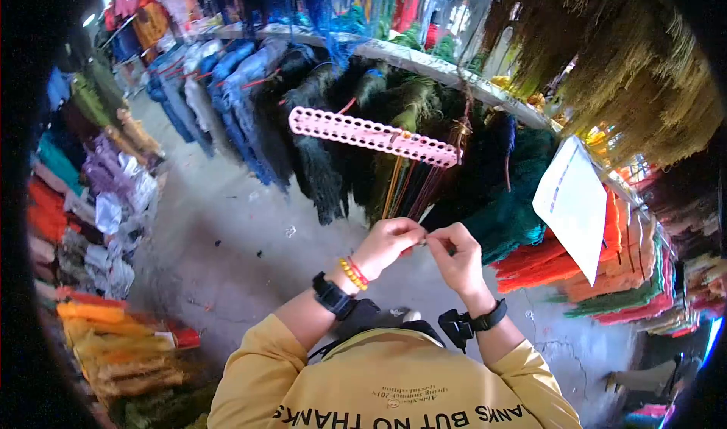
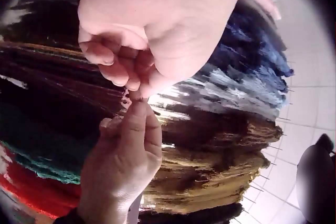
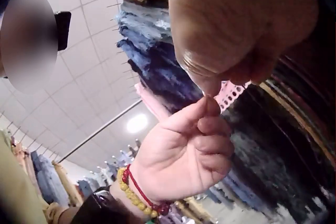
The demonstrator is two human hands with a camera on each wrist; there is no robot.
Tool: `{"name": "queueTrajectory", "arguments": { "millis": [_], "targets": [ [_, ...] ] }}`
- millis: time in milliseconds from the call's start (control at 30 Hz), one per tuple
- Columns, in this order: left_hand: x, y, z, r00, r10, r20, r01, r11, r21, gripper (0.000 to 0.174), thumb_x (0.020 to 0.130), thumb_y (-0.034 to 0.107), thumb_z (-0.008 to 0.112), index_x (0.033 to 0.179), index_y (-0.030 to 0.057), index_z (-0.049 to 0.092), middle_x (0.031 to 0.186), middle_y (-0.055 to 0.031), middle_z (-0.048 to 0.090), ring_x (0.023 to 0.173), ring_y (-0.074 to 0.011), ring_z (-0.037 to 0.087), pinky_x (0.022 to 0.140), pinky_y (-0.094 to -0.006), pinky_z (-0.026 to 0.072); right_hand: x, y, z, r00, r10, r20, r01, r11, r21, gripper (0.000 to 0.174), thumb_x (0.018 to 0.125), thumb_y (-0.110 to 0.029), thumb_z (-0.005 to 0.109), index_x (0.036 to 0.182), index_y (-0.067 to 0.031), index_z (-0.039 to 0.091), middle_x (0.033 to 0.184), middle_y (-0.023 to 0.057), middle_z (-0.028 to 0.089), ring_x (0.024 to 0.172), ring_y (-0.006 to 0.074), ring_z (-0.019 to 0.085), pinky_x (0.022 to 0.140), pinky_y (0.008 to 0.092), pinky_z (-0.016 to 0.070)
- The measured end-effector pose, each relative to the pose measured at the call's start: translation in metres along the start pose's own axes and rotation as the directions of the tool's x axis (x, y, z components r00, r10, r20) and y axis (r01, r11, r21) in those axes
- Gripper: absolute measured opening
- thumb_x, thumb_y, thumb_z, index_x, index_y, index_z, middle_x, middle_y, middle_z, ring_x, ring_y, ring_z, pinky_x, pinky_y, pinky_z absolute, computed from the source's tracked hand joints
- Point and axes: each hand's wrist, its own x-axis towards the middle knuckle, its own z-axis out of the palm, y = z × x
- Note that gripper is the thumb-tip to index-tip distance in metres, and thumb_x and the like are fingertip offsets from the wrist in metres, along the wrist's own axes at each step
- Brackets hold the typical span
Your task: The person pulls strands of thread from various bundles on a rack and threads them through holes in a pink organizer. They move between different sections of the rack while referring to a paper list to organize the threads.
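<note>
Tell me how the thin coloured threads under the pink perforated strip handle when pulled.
Probably floppy: the thin coloured threads dangle from the pink perforated strip. Likely very light: the left hand and right hand pinch them with fingertips alone.

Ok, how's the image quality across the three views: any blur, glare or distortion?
Head view: fisheye bends the shelf, dark vignette at the edges, pinched strands sharp. Left wrist view: left hand close and soft, tiles at right washed out. Right wrist view: right hand fills the corner, blurred; ceiling lamp glares; blurred oval patch upper left.
</note>
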Motion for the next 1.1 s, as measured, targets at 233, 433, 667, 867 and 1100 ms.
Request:
{"name": "queueTrajectory", "arguments": {
  "millis": [233, 433, 667, 867, 1100],
  "targets": [
    [0.094, -0.029, 0.021, 0.978, 0.067, -0.196, -0.106, 0.975, -0.195, 0.032, 0.085, 0.017, 0.056, 0.114, 0.0052, 0.054, 0.084, 0.001, 0.059, 0.066, -0.006, 0.052, 0.056, -0.0186, 0.0401, 0.037, 0.008, -0.021, 0.98, 0.101, -0.17, -0.107, 0.994, -0.026, 0.004, 0.075, -0.002, 0.061, 0.078, -0.001, 0.058, 0.069, 0.0053, 0.053, 0.058, 0.0103, 0.052, 0.055, 0.0234, 0.0429],
    [0.127, -0.038, 0.025, 0.883, 0.182, -0.433, -0.291, 0.936, -0.198, 0.024, 0.085, 0.012, 0.055, 0.108, 0.004, 0.054, 0.088, -0.0013, 0.057, 0.068, -0.008, 0.053, 0.054, -0.0203, 0.0417, 0.076, 0.021, -0.013, 0.988, -0.019, -0.151, 0.001, 0.993, -0.12, 0.005, 0.076, -0.003, 0.062, 0.078, -0.0008, 0.057, 0.071, 0.0071, 0.052, 0.056, 0.0117, 0.052, 0.051, 0.0224, 0.0415],
    [0.133, -0.035, 0.033, 0.88, 0.092, -0.465, -0.369, 0.749, -0.55, 0.024, 0.085, 0.006, 0.052, 0.109, 0.0039, 0.052, 0.086, -0.0009, 0.057, 0.065, -0.0075, 0.051, 0.055, -0.0198, 0.0413, 0.096, 0.036, 0.0, 0.99, -0.036, -0.133, 0.004, 0.972, -0.236, 0.01, 0.074, -0.004, 0.063, 0.078, -0.0013, 0.055, 0.069, 0.0118, 0.059, 0.054, 0.0174, 0.06, 0.048, 0.0262, 0.045],
    [0.13, -0.04, 0.031, 0.843, 0.118, -0.526, -0.414, 0.766, -0.492, 0.021, 0.086, 0.005, 0.051, 0.107, 0.0034, 0.053, 0.084, -0.0002, 0.056, 0.064, -0.0058, 0.049, 0.056, -0.0189, 0.0401, 0.095, 0.052, -0.003, 0.99, -0.065, -0.124, 0.026, 0.956, -0.293, 0.01, 0.073, -0.004, 0.063, 0.078, -0.0022, 0.054, 0.067, 0.0115, 0.06, 0.053, 0.0191, 0.06, 0.049, 0.0266, 0.0461],
    [0.136, -0.034, 0.04, 0.789, 0.168, -0.591, -0.447, 0.817, -0.364, 0.019, 0.086, 0.006, 0.053, 0.104, 0.0031, 0.054, 0.084, -0.0006, 0.056, 0.066, -0.0072, 0.051, 0.058, -0.0206, 0.0412, 0.092, 0.049, -0.007, 0.99, 0.097, -0.103, -0.111, 0.983, -0.143, 0.009, 0.076, -0.005, 0.062, 0.079, -0.0013, 0.054, 0.063, 0.0078, 0.059, 0.056, 0.0076, 0.056, 0.051, 0.0243, 0.0449]
  ]
}}
